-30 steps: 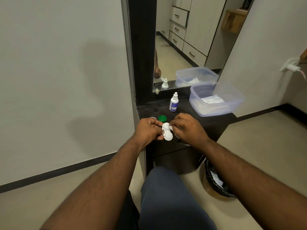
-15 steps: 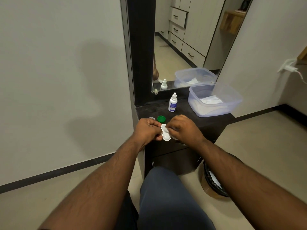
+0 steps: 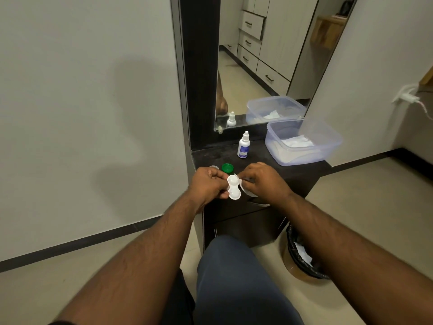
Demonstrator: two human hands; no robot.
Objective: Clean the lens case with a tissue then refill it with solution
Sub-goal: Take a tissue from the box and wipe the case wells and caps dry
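A white two-well lens case [image 3: 233, 187] is pinched at its left side by my left hand [image 3: 207, 182], held upright over the front of the dark dresser top [image 3: 262, 160]. My right hand [image 3: 260, 181] grips a white tissue [image 3: 246, 191] pressed against the case's right side; most of the tissue is hidden under the fingers. A green cap [image 3: 227, 167] and a clear cap [image 3: 214, 167] lie on the top just behind my hands. The white solution bottle [image 3: 244, 145] with a blue label stands capped further back.
A clear plastic tub [image 3: 328, 146] with tissues sits at the back right of the top, below a mirror [image 3: 257, 66]. A bin [image 3: 302, 254] with a black liner stands on the floor at the right. My knee [image 3: 234, 277] is below the dresser front.
Both hands with the case and tissue stay in the same spot; the right fingers shift slightly against the case.
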